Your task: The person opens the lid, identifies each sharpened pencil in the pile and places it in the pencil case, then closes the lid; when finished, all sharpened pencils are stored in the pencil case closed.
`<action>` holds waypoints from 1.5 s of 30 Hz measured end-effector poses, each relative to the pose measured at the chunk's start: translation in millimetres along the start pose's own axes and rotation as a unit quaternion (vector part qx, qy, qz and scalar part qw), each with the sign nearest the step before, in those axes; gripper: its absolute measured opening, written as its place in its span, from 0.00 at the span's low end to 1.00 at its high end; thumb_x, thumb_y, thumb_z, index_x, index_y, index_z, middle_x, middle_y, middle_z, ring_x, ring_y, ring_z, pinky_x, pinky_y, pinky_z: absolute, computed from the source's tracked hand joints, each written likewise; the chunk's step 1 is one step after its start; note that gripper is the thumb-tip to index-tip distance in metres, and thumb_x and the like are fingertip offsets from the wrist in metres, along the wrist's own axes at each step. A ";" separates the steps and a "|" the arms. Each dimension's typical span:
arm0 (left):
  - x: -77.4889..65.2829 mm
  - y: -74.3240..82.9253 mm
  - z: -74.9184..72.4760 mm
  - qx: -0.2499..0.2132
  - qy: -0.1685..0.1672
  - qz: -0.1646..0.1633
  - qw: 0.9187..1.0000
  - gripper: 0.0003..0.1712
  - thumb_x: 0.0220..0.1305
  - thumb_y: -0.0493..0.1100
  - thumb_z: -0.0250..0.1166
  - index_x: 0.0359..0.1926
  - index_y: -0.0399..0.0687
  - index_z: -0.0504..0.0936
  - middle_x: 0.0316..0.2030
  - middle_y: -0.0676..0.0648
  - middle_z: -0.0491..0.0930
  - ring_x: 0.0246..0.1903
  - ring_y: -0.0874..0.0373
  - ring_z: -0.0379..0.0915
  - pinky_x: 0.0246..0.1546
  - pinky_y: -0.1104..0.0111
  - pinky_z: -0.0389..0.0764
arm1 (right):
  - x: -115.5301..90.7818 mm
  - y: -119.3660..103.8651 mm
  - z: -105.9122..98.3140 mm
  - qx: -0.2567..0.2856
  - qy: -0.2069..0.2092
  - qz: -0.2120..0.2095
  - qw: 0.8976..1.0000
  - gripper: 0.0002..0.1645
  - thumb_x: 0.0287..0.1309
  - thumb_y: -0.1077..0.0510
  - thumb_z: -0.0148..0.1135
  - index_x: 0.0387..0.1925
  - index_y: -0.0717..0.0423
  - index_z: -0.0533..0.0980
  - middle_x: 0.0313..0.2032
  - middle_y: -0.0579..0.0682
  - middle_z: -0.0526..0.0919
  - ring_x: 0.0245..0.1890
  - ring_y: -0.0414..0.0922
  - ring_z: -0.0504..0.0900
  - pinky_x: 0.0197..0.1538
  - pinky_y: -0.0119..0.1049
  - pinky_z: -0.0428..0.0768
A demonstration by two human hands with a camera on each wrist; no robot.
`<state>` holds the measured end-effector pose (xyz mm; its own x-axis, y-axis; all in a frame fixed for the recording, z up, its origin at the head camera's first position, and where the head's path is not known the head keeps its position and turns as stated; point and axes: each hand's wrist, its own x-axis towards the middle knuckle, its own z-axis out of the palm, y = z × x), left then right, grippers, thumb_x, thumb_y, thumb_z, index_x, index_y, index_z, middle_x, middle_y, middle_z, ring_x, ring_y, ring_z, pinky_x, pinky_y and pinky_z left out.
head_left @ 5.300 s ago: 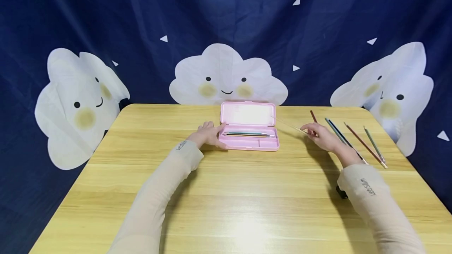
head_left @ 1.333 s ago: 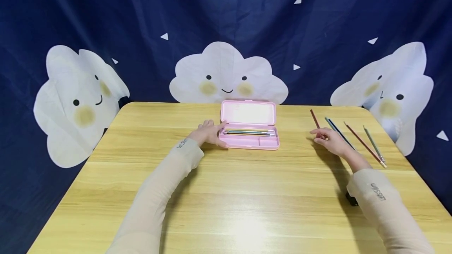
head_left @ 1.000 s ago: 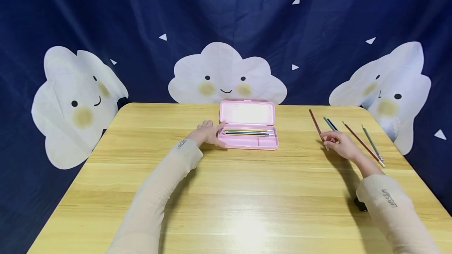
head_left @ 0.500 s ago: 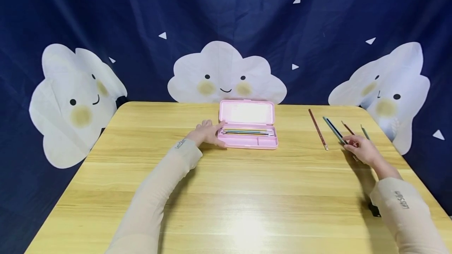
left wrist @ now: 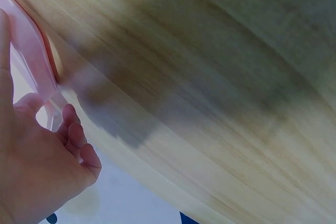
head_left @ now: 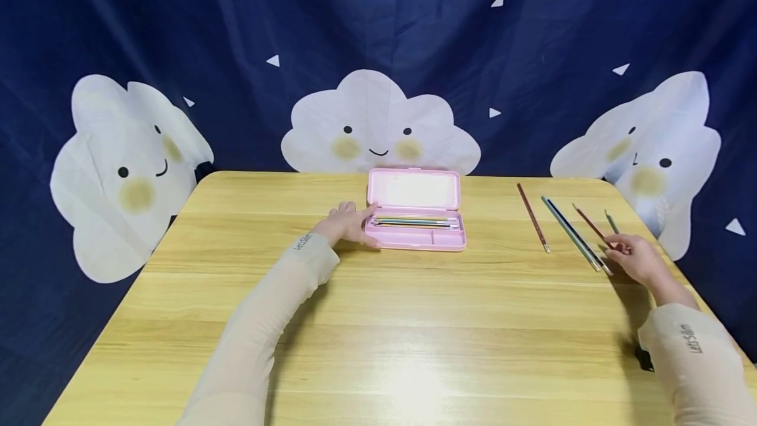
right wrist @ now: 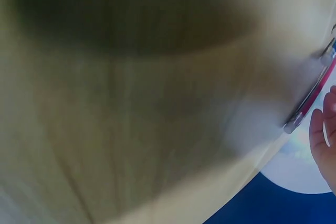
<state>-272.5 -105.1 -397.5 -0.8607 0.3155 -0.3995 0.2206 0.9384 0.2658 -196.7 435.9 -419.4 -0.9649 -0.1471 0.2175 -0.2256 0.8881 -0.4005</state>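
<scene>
A pink pencil case (head_left: 405, 238) lies with its lid raised at the table's far middle. Several pencils (head_left: 414, 221) rest in its rear compartment. My left hand (head_left: 349, 223) grips the case's left end, thumb at the front corner and index finger near the hinge; the left wrist view shows the hand (left wrist: 42, 166) against the case's pink side (left wrist: 29, 40). My right hand (head_left: 641, 263) is at the far right, fingertips right at a dark red pencil (head_left: 591, 223) lying on the table. The hand covers that pencil's near end and part of a green pencil (head_left: 612, 221).
Left of my right hand lie another dark red pencil (head_left: 533, 219) and a close pair, one teal pencil (head_left: 570, 235) and one dark pencil beside it. The wooden table (head_left: 378, 321) ends at a navy backdrop (head_left: 532, 38) with white clouds.
My right hand has put a yellow pencil in the case, then moved rightward over the loose pencils, from the left red one past the pair to the second red one. My left hand has stayed put.
</scene>
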 end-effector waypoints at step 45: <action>-4.7 2.6 -2.0 0.004 0.001 0.000 1.000 0.60 0.41 0.72 0.64 0.71 0.66 0.41 0.66 0.31 0.45 0.62 0.42 0.45 0.60 0.51 0.53 | 40.7 -67.6 22.1 -0.002 -0.032 -0.063 0.998 0.09 0.47 0.75 0.57 0.35 0.72 0.74 0.23 0.55 0.73 0.25 0.48 0.69 0.31 0.42 0.68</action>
<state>-268.8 -104.5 -393.2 -0.8621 0.3144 -0.3975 0.2238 0.9399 0.2579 -223.7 360.2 -403.2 -0.9359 -0.2843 0.2081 -0.3445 0.8626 -0.3705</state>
